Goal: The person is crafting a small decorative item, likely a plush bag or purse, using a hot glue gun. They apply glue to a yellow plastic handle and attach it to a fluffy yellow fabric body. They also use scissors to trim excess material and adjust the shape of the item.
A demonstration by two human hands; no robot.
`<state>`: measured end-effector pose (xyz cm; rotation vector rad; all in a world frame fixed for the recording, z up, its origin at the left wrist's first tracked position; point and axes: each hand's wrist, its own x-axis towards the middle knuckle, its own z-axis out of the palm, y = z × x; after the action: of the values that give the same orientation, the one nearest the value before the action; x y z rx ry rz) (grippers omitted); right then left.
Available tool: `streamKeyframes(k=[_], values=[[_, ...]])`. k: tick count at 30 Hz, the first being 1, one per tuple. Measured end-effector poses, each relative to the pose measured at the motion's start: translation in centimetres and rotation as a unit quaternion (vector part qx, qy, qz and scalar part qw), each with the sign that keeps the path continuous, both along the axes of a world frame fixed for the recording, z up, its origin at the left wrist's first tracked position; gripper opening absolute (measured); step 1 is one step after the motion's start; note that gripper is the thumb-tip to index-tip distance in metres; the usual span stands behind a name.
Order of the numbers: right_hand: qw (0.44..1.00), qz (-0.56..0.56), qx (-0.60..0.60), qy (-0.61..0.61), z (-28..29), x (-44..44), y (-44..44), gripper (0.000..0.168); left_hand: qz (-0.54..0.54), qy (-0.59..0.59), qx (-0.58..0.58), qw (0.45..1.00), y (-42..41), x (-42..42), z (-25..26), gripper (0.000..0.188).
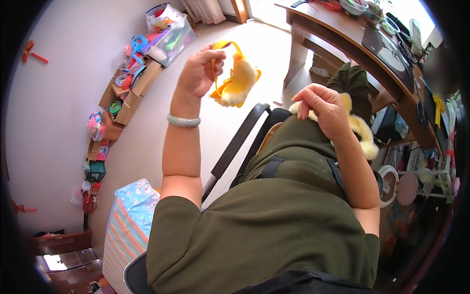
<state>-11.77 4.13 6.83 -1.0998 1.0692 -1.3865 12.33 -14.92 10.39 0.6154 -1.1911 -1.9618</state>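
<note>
My left hand [202, 70], with a pale bangle on its wrist, is raised over the floor and pinches a yellow ribbon band. From the band hangs a fluffy pale-yellow and orange item [238, 82]. My right hand [319, 104] is above my lap with its fingers curled; whether something small is between them cannot be told. Below and beside it, pale-yellow fluffy pieces [363, 136] lie on my thighs, partly hidden by the hand and forearm.
A chair armrest [240, 139] stands beside my lap. A wooden desk [304, 20] at the upper right holds bowls and tools. Cardboard boxes [130, 110] and a clear plastic bin [172, 44] line the wall. A striped and floral cloth [126, 228] is at the lower left.
</note>
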Motion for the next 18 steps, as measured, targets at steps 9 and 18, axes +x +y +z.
streamKeyframes(k=[9, 18], values=[[0.830, 0.404, -0.246, -0.296, 9.8, 6.8, 7.5, 0.025, -0.011, -0.037, -0.098, 0.994, 1.1, -0.5, 0.4, 0.031], [0.781, 0.398, -0.285, -0.387, 8.4, 7.3, 8.3, 0.029, -0.004, -0.106, -0.163, 0.981, 2.0, -0.9, 0.4, 0.031]])
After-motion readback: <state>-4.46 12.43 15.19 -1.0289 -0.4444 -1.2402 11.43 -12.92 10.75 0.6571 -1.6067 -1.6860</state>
